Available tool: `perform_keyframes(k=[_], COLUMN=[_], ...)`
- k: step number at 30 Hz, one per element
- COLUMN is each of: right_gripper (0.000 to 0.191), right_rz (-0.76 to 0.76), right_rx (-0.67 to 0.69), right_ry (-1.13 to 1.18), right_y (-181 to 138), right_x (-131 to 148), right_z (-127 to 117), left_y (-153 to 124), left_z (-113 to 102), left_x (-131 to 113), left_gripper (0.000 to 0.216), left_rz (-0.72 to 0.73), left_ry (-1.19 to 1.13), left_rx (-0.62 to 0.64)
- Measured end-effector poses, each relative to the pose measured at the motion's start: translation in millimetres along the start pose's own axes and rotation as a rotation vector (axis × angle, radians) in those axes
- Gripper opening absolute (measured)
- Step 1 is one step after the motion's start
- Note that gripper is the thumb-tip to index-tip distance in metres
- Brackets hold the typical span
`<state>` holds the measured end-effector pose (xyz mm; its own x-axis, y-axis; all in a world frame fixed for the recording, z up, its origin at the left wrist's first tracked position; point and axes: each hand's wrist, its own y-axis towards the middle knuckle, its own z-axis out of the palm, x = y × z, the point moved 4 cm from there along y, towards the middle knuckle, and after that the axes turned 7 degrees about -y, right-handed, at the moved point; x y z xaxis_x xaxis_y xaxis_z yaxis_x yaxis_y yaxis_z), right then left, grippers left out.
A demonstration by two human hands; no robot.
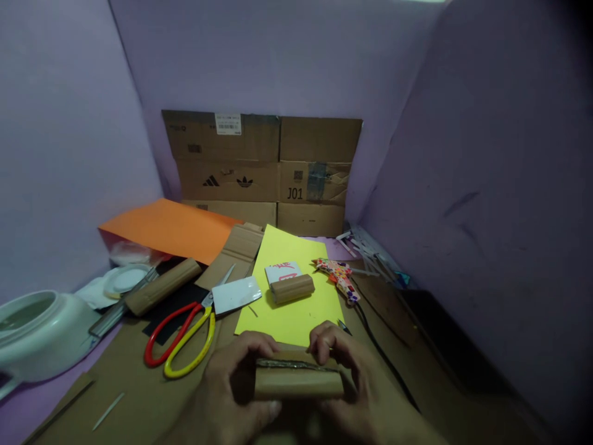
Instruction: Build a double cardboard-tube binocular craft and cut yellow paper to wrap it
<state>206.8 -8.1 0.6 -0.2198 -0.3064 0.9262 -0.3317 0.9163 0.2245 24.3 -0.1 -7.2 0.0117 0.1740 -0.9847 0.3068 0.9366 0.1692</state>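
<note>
My left hand [241, 377] and my right hand [347, 377] grip the two ends of a folded cardboard piece [299, 382]. Along its top runs an open seam with a shiny, glue-like line. Fingers press the far side, and the left thumb lies against the near face. Beyond my hands, a smaller rolled cardboard tube [291, 288] rests on yellow paper [296, 327], partly over a white card with red marks [277, 272]. Scissors with red and yellow handles [188, 327] lie to the left, touching a white card [237, 295]. A patterned glue gun [340, 276] sits to the right.
Orange paper [176, 225], a longer cardboard roll [162, 287] and a white pot [55, 334] stand or lie at left. A flattened cardboard box [259, 167] leans on the back wall. The glue gun's black cord [382, 349] trails along the right, near a dark flat object [449, 340].
</note>
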Motion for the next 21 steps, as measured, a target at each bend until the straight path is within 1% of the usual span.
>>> perform_keyframes(k=[2, 4, 7, 10, 12, 16, 21], right_gripper=[0.035, 0.036, 0.03, 0.026, 0.026, 0.032, 0.033], right_rz=[0.026, 0.011, -0.051, -0.056, -0.061, -0.095, -0.086], right_rx=[0.059, 0.083, 0.052, 0.037, 0.034, 0.029, 0.037], right_ry=[0.033, -0.004, -0.094, -0.084, -0.068, -0.075, -0.132], right_y=[-1.3, -1.9, -0.6, 1.3, 1.5, -0.8, -1.9], right_x=[1.8, 4.2, 7.5, 7.0, 6.1, 4.3, 0.7], right_z=[1.6, 1.7, 0.3, 0.9, 1.6, 1.1, 0.5], left_y=[-0.8, -1.8, -3.1, -3.5, -3.3, -2.8, -2.4], left_z=[1.3, 2.2, 2.1, 0.9, -0.4, -2.1, -1.5], left_x=[0.8, 1.9, 2.9, 2.8, 2.3, -0.1, -3.8], left_gripper=[0.028, 0.027, 0.026, 0.023, 0.022, 0.026, 0.027], left_rz=[0.009, 0.02, 0.037, 0.08, 0.116, 0.19, 0.251], left_ry=[0.003, 0.003, 0.048, 0.073, 0.092, 0.159, 0.102], left_rx=[0.024, 0.031, 0.014, 0.006, 0.009, 0.049, 0.076])
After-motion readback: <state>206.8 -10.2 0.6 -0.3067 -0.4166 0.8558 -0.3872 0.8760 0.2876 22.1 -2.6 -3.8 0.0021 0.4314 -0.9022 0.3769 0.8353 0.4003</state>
